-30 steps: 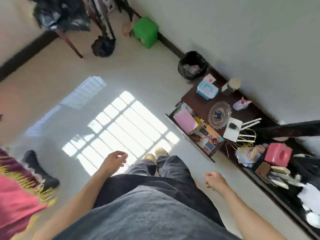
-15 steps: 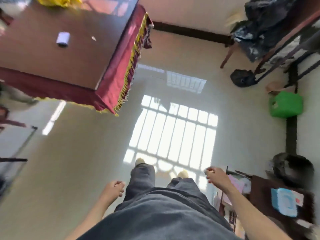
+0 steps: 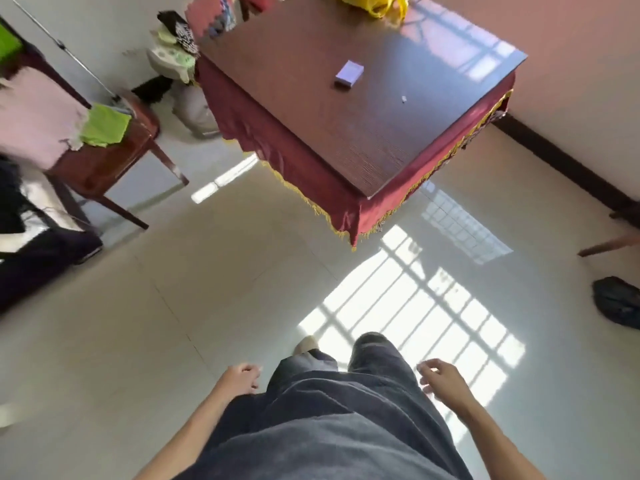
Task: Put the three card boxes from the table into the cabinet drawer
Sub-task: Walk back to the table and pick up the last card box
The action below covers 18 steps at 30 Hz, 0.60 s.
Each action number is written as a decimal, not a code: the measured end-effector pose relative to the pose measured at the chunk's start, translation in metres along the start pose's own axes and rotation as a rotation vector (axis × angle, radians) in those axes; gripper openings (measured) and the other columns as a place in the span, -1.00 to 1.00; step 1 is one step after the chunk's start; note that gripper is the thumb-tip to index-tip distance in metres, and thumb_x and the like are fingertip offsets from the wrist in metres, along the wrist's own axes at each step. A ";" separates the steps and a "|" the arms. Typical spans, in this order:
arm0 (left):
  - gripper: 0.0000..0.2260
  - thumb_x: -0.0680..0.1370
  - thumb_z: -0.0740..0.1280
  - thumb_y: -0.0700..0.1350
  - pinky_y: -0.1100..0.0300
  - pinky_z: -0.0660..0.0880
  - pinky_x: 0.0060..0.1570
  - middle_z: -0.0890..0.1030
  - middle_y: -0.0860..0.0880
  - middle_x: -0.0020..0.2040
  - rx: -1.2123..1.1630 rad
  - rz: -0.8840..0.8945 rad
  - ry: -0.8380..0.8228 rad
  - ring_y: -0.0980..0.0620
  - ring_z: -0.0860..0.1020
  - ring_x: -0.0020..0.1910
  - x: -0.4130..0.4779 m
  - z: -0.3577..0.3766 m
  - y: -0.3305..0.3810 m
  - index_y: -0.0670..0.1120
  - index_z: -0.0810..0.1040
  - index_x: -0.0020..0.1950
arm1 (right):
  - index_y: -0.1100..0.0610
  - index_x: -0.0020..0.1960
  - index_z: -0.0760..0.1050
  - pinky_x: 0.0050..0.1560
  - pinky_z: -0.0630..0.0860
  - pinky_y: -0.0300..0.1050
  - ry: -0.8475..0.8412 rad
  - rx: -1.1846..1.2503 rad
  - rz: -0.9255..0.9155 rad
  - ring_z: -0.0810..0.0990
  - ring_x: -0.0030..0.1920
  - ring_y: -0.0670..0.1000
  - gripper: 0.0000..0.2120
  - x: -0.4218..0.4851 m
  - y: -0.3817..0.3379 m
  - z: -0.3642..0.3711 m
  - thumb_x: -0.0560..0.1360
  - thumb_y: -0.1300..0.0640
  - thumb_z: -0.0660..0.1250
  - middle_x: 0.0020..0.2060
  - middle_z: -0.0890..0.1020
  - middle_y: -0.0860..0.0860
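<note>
One pale purple card box [image 3: 349, 74] lies flat on the dark wooden table [image 3: 346, 133], which has a red fringed cloth hanging below its top. The table stands ahead of me across bare floor. My left hand [image 3: 240, 378] hangs beside my left leg, fingers loosely curled and holding nothing. My right hand [image 3: 441, 379] hangs at my right side, fingers slightly apart, holding nothing. The cabinet and its drawer are out of view.
A yellow bag [image 3: 372, 3] sits at the table's far edge, and a tiny white scrap [image 3: 403, 98] lies right of the box. A wooden chair [image 3: 104, 157] with pink and green cloths stands at left. A dark bag [image 3: 618, 304] lies on the floor at right.
My view has swung from the cabinet with its open drawer round to the table, which now lies ahead at centre. Both hands stay low at my sides, holding nothing.
</note>
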<state>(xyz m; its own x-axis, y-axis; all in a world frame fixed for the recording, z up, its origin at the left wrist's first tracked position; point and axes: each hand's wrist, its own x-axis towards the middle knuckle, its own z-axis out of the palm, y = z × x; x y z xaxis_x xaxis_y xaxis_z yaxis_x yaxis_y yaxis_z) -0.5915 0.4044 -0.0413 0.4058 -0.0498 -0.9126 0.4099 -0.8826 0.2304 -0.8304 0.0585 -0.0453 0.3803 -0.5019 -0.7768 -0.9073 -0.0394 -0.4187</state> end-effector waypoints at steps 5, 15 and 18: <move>-0.88 0.62 0.26 -0.09 0.27 0.38 -0.40 0.58 -0.07 -0.23 -0.154 0.065 0.053 0.03 0.48 -0.37 0.028 -0.063 0.053 -0.12 0.51 0.00 | 0.05 -0.15 0.64 -0.04 0.50 -0.10 -0.088 -0.134 0.027 0.64 -0.08 -0.02 -0.85 0.031 -0.041 0.018 0.59 0.12 0.38 -0.13 0.69 -0.03; -0.86 0.59 0.29 -0.09 0.21 0.48 -0.23 0.62 -0.08 -0.19 -0.278 -0.092 0.109 -0.01 0.55 -0.29 0.076 -0.152 0.102 -0.12 0.58 0.05 | 0.30 0.01 0.67 -0.10 0.49 -0.07 -0.146 -0.238 -0.022 0.64 -0.12 0.13 -0.81 0.167 -0.229 0.016 0.59 0.17 0.37 -0.17 0.68 0.15; -0.86 0.59 0.28 -0.07 0.19 0.45 -0.07 0.66 -0.11 -0.06 -0.261 -0.119 0.155 -0.05 0.59 -0.13 0.088 -0.183 0.112 -0.09 0.61 0.00 | 0.31 0.05 0.62 -0.25 0.49 -0.12 -0.167 -0.205 -0.108 0.64 -0.26 0.14 -0.80 0.206 -0.318 0.019 0.60 0.17 0.34 -0.21 0.68 0.19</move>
<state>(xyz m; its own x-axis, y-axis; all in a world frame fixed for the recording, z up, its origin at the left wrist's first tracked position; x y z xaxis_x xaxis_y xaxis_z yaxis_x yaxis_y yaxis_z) -0.3609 0.3869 -0.0338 0.4534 0.1360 -0.8809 0.6495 -0.7272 0.2221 -0.4600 -0.0161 -0.0816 0.4857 -0.3369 -0.8066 -0.8707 -0.2676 -0.4126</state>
